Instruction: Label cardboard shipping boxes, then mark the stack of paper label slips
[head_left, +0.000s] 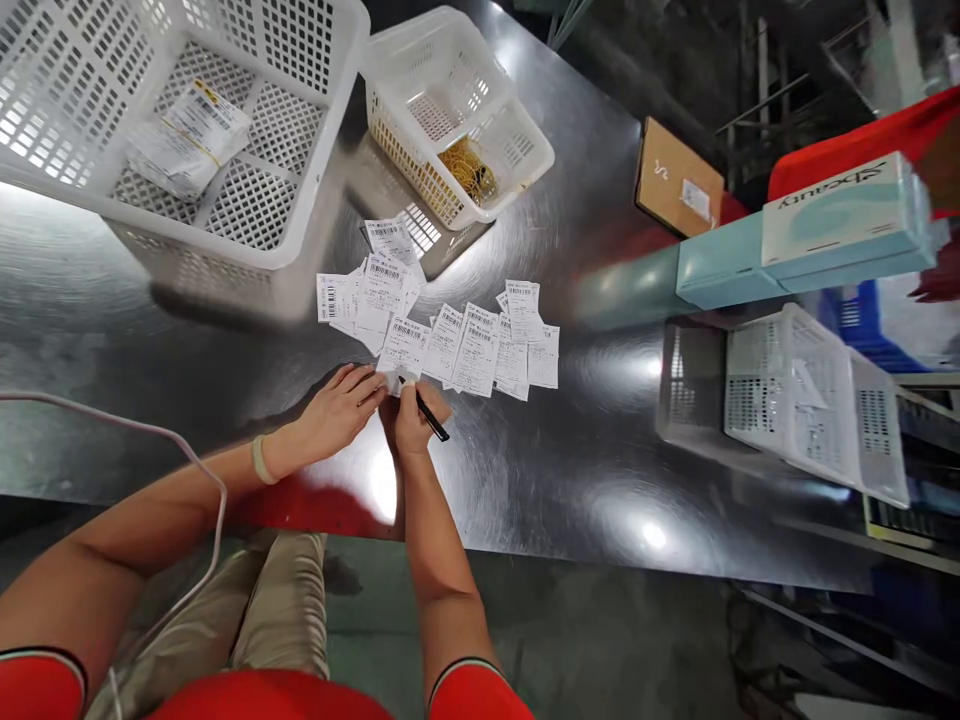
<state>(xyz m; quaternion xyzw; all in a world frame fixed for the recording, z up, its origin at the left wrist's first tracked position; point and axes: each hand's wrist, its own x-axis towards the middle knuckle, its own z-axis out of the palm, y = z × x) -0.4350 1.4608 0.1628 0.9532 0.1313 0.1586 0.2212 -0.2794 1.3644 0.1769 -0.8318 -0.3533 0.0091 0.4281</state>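
My right hand [417, 418] is closed around a black pen [433, 414], whose tip rests at the lower part of a printed paper slip [405, 346]. Fingers stretched out, my left hand [336, 418] lies on the metal table with its fingertips at that same slip's lower left edge. More barcode slips [474, 350] spread to the right, partly overlapping. Another overlapping bunch of slips [379, 285] lies just above and to the left.
A large white basket [315, 190] with wrapped packets [191, 135] stands at upper left. Beside it, a smaller basket [405, 150] holds yellow rubber bands [469, 170]. Light-blue boxes [825, 235], a cardboard box [675, 180] and white baskets [787, 400] stand right. A cable [172, 435] crosses my left arm.
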